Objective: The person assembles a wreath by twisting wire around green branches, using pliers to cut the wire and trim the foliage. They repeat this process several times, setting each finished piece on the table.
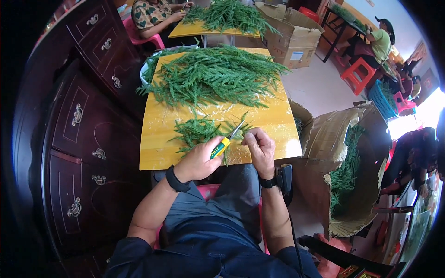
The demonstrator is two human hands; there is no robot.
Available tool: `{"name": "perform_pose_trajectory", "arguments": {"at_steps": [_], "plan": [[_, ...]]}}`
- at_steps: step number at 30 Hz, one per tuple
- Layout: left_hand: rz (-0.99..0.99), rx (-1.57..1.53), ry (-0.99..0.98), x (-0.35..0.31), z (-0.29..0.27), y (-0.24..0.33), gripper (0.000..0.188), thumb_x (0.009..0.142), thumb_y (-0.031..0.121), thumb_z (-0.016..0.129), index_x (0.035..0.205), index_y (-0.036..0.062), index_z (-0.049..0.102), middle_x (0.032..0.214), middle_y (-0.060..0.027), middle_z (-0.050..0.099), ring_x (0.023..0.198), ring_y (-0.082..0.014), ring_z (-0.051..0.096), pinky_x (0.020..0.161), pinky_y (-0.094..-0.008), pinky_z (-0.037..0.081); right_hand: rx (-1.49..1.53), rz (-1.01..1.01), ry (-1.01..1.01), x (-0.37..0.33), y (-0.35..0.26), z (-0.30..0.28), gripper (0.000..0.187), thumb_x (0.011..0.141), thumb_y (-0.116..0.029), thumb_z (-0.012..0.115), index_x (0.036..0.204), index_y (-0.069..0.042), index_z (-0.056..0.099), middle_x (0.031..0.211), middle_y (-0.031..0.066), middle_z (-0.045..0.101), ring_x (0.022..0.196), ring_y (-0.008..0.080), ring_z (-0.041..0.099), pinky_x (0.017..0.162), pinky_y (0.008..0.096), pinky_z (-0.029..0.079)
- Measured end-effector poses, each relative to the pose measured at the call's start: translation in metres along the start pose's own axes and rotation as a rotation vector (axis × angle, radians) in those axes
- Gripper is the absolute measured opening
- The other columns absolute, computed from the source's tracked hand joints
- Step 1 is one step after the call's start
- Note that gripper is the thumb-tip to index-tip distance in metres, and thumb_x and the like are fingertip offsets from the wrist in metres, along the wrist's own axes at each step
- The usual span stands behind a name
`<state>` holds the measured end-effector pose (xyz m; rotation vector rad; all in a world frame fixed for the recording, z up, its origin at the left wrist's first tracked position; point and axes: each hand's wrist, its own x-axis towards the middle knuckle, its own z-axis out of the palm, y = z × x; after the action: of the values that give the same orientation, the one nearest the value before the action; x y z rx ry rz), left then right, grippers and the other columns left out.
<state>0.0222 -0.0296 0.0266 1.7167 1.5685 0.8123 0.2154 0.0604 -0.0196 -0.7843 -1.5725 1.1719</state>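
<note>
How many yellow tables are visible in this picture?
2: the near table, with green sprigs on it, and the far table beyond it, toward the top. Others may be hidden.

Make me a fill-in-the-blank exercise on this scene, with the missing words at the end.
1. The yellow-and-green cutting tool is in the person's ____ hand.
2. The larger green pile lies ____ the person than the smaller green pile.
3. Both wristbands are ____ in colour.
4. The big box at the person's right, with greenery inside, is made of ____.

Missing words: left; farther from; black; cardboard.
</note>
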Motion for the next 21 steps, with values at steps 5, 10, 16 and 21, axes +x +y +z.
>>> {"name": "perform_pose_trajectory", "arguments": {"at_steps": [5,10,16,21], "plan": [[-0.01,-0.009,-0.046,0.006,-0.007,0.0,0.048,0.088,0.013,0.061,0.13,-0.0045,0.048,0.104,-0.0237,0.064,0.095,-0.0371,0.064,0.082,-0.0403,0.05,-0.118,-0.121,-0.092,0.002,-0.007,0.003,0.01,0.092,-0.008,0.064,0.086,0.0,0.064,0.073,0.0106,0.062,0.066,0.0186,0.061,0.062,0.031,0.048],[-0.027,0.038,-0.1,0.006,-0.01,0.008,0.05,0.086,0.008,0.059,0.132,-0.0047,0.045,0.105,-0.0248,0.064,0.096,-0.0413,0.063,0.083,-0.0418,0.05,-0.21,-0.166,-0.115,0.003,-0.008,0.0,0.007,0.09,-0.005,0.065,0.086,0.0,0.063,0.072,0.0134,0.06,0.065,0.026,0.062,0.061,0.0327,0.047],[0.111,0.112,-0.078,0.006,-0.003,0.007,0.057,0.082,0.001,0.055,0.137,-0.0034,0.04,0.111,-0.0283,0.062,0.103,-0.0436,0.061,0.088,-0.0457,0.049,-0.252,-0.198,-0.067,0.003,-0.009,0.003,0.007,0.089,-0.005,0.065,0.084,0.0,0.062,0.072,0.0146,0.06,0.065,0.0293,0.061,0.061,0.0335,0.047],[0.132,0.254,0.001,0.003,0.014,0.007,0.062,0.08,-0.001,0.052,0.14,-0.0022,0.037,0.117,-0.0303,0.059,0.108,-0.0438,0.059,0.092,-0.0478,0.048,-0.291,-0.152,-0.035,0.002,-0.007,0.002,0.01,0.089,-0.007,0.066,0.082,0.0,0.062,0.07,0.0136,0.06,0.063,0.027,0.061,0.059,0.0329,0.047]]}}
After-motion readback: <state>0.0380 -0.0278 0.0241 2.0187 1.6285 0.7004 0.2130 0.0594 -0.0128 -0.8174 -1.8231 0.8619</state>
